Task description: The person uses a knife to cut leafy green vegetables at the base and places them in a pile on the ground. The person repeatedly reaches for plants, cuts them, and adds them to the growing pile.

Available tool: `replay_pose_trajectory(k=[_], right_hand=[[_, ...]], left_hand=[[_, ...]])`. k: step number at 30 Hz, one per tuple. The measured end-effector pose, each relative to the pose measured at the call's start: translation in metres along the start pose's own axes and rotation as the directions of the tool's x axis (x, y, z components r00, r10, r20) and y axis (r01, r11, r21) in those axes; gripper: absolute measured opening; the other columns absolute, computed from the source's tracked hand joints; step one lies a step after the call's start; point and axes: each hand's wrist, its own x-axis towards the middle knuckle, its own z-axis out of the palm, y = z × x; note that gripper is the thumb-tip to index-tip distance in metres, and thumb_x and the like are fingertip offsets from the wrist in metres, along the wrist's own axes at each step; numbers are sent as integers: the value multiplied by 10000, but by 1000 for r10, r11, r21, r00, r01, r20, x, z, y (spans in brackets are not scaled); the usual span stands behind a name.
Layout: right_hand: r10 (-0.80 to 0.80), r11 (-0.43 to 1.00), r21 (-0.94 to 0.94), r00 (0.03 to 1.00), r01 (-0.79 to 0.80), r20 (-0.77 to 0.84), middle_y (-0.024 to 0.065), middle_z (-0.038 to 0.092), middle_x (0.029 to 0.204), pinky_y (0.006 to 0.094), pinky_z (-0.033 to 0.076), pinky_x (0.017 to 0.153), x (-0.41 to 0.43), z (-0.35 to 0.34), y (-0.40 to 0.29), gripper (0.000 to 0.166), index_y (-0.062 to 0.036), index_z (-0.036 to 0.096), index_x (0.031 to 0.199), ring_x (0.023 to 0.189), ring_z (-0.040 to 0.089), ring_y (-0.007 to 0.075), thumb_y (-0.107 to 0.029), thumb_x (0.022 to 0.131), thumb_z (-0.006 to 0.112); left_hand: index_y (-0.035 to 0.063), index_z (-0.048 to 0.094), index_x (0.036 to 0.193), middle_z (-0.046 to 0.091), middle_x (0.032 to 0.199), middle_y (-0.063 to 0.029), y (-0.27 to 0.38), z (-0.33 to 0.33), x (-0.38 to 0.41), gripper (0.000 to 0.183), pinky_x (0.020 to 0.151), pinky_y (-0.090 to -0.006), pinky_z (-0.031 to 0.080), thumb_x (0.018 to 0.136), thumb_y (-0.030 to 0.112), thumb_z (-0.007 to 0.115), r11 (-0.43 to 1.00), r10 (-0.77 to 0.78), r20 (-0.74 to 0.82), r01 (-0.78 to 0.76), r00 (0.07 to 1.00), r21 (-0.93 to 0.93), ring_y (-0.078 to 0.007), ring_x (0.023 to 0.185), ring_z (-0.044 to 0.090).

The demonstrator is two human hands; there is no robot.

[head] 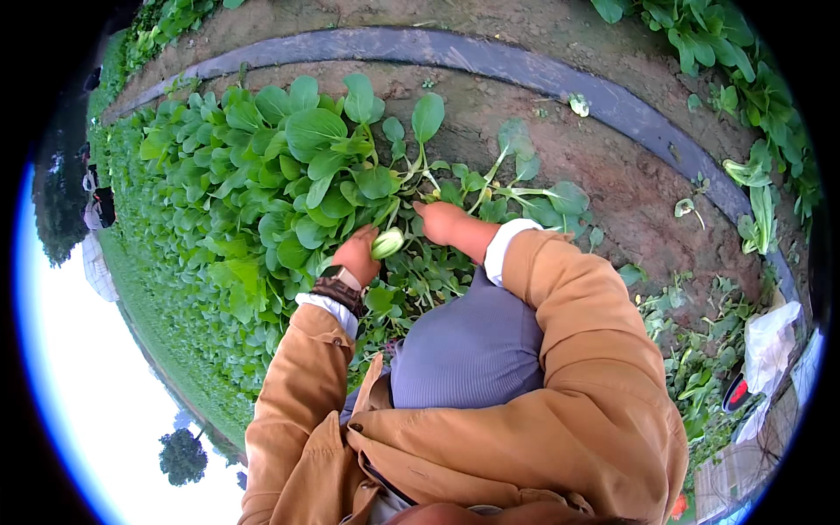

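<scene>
My left hand [357, 254], with a watch on its wrist, is closed around a head of bok choy [388, 243]. The pale green base of that head points right, towards my other hand, and its leaves are lost among the foliage. Just right of it, my right hand [441, 222] reaches low into the stems at the edge of the dense bok choy bed [262, 170]. Its fingertips are partly covered by leaves, so whether they grip anything is unclear. Spread-out bok choy leaves [525, 193] lie on the soil beyond my right wrist.
A flat dark hose [420, 47] curves across the brown soil [630, 184]. Loose bok choy heads [761, 210] lie near its right end, and a pale vegetable scrap [579, 105] rests against it. A white plastic bag [769, 344] is at far right. Another leafy row [774, 98] grows beyond.
</scene>
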Motion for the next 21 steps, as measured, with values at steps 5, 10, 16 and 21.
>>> replay_pose_trajectory(k=[5, 10, 16, 21], right_hand=[[149, 57, 970, 963, -235, 224, 60, 570, 864, 207, 331, 389, -50, -49, -3, 301, -102, 503, 1067, 543, 434, 77, -361, 916, 525], [126, -54, 993, 988, 101, -93, 28, 596, 887, 199, 337, 420, -80, -80, -29, 311, -85, 493, 1072, 539, 431, 55, -197, 850, 682], [316, 599, 755, 788, 266, -528, 10, 558, 838, 248, 452, 608, -84, -96, -23, 355, -38, 501, 1108, 694, 516, 71, -121, 815, 682], [69, 126, 978, 982, 166, -175, 7, 543, 798, 247, 428, 514, -87, -88, -46, 321, -57, 464, 1148, 606, 501, 83, -162, 895, 630]], left_hand=[[30, 528, 1290, 576, 1211, -234, 81, -57, -53, 606, 908, -379, 491, 698, 32, 658, 982, 48, 3, -46, 999, -181, -375, 1068, 594], [83, 462, 1366, 548, 1227, -213, 103, -41, -51, 729, 860, -418, 489, 669, 36, 673, 956, 209, -114, -228, 971, -187, -374, 1039, 586], [32, 590, 1154, 403, 1419, -253, 102, -64, -36, 477, 1021, -376, 411, 685, -12, 672, 888, 259, -43, -255, 965, -382, -357, 1317, 426], [21, 469, 1293, 501, 1300, -136, 123, -45, -4, 603, 1049, -347, 366, 744, 26, 717, 656, -9, -283, -208, 959, -726, -251, 1246, 490]])
